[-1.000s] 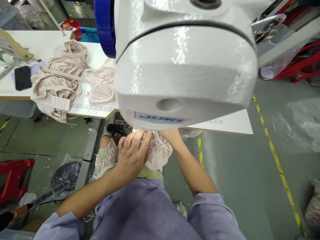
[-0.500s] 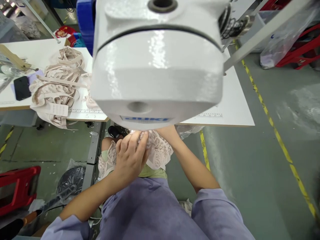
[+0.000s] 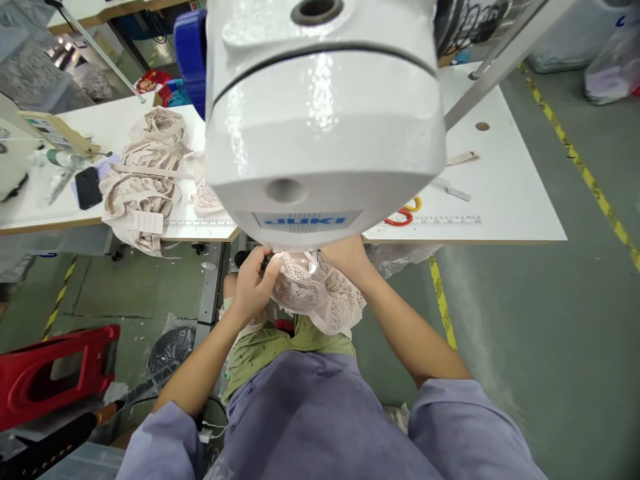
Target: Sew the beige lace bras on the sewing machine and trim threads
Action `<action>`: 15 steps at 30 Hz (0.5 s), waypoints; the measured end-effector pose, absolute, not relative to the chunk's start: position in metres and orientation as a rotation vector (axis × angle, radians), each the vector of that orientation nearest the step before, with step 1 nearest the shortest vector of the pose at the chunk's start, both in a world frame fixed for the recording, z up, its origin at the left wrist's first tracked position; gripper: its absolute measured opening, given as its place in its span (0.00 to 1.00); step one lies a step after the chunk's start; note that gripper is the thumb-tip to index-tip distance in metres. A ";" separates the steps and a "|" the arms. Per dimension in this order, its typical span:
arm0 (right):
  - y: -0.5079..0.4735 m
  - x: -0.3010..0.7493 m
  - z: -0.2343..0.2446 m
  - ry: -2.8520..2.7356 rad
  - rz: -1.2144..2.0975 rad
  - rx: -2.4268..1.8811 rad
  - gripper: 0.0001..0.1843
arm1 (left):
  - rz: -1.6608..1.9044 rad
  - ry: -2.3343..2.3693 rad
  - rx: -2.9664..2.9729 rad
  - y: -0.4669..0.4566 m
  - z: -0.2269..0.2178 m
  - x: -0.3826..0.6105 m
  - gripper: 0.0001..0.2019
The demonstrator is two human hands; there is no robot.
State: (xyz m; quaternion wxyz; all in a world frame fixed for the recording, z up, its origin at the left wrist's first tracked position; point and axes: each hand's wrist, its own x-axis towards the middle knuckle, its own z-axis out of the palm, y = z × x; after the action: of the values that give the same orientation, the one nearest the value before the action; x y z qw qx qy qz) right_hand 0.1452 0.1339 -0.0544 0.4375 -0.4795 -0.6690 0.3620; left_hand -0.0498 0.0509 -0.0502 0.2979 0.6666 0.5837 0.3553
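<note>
A pale pink lace bra [image 3: 303, 293] hangs over the lap, below the head of a white sewing machine [image 3: 325, 143]. My left hand [image 3: 253, 283] pinches the left edge of the bra between thumb and fingers. On the other side, my right hand [image 3: 349, 259] lies against the upper right of the lace, its fingers hidden by the fabric and the machine head. The needle area is also out of sight behind the head.
A pile of beige lace bras [image 3: 143, 177] lies left on the white table [image 3: 510, 193], beside a black phone [image 3: 89, 188]. Scissors with red and yellow handles [image 3: 400, 217] lie right of the machine. A red stool [image 3: 65, 367] stands lower left.
My left hand has come off the top of the lace and moved to its left edge, uncovering a bra cup. The view has shifted, showing more table at right.
</note>
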 end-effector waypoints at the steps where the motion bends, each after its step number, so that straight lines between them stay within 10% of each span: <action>1: 0.134 0.146 -0.054 -1.672 0.866 -1.188 0.05 | 0.927 1.551 1.750 0.052 -0.051 -0.051 0.18; 15: 0.131 0.151 -0.056 -1.734 0.856 -1.230 0.08 | 1.010 1.569 1.541 0.044 -0.039 -0.041 0.13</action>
State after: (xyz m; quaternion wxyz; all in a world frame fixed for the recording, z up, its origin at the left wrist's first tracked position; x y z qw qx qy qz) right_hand 0.1508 0.1314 -0.0564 0.4120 -0.4890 -0.6894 0.3404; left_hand -0.0414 0.0442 -0.0385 0.3529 0.5958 0.6066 0.3906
